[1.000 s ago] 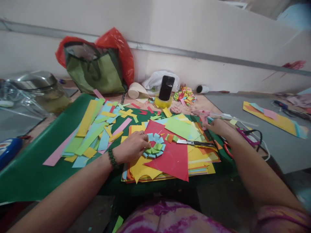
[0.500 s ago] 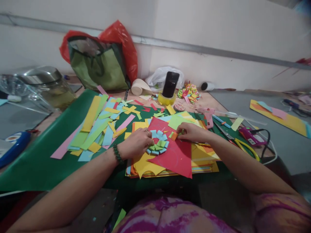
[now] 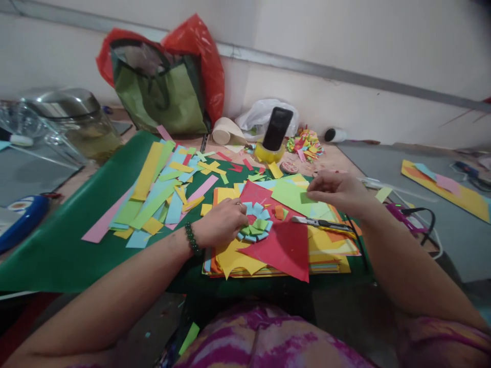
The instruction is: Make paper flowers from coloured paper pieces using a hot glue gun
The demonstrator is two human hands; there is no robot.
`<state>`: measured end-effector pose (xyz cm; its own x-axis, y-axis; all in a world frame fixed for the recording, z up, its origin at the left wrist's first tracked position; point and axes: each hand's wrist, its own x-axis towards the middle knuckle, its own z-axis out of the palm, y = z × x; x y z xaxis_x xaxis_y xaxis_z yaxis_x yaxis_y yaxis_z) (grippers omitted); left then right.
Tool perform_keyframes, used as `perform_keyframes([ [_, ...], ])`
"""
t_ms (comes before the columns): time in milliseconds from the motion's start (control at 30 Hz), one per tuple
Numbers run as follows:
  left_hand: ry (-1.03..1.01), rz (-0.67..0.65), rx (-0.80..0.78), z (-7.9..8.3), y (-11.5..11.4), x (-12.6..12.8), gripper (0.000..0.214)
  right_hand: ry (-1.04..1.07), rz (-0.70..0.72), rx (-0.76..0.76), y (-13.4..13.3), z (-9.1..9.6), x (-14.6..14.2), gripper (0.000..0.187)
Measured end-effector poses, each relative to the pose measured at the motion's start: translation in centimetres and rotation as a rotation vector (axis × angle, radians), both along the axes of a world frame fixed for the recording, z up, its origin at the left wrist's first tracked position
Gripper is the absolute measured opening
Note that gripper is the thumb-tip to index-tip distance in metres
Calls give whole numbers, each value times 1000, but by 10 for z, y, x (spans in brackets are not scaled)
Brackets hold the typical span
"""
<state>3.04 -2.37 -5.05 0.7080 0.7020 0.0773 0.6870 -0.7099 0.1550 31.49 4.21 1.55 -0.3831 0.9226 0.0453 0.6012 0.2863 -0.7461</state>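
My left hand (image 3: pixel 224 220), wearing a ring and a green bead bracelet, has its fingers closed at the left edge of a paper flower (image 3: pixel 264 234). The flower has blue and green folded paper petals around a red centre and lies on red paper (image 3: pixel 289 250). My right hand (image 3: pixel 337 191) is curled around a pink glue gun (image 3: pixel 326 173), mostly hidden by the hand. A dark cord hangs below it. A small folded orange paper piece (image 3: pixel 279 212) lies right of the flower. Near my right wrist rests a utility knife (image 3: pixel 324 224) on stacked coloured paper.
Paper strips (image 3: pixel 153 199) are scattered over the green mat (image 3: pixel 76 245) at left. Behind stand a phone (image 3: pixel 277 128) on a yellow tape roll (image 3: pixel 268 153), a paper pompom (image 3: pixel 306 145), a green bag (image 3: pixel 159 97) and a glass jar (image 3: pixel 86 128). A purple device (image 3: pixel 408 219) sits right.
My right hand has let go of the orange paper piece, leaving it on the red paper, and moved right and up to the glue gun. My left hand stays at the flower.
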Motion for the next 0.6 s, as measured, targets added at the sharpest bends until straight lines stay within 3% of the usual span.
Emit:
perform_keyframes([
  [233,-3,-11,12,1,1,-1,26,21,269,-165,-10,-14,-59,24],
  [600,-1,-16,10,-3,2,-2,29,-378,334,-107,-6,-21,-98,8],
])
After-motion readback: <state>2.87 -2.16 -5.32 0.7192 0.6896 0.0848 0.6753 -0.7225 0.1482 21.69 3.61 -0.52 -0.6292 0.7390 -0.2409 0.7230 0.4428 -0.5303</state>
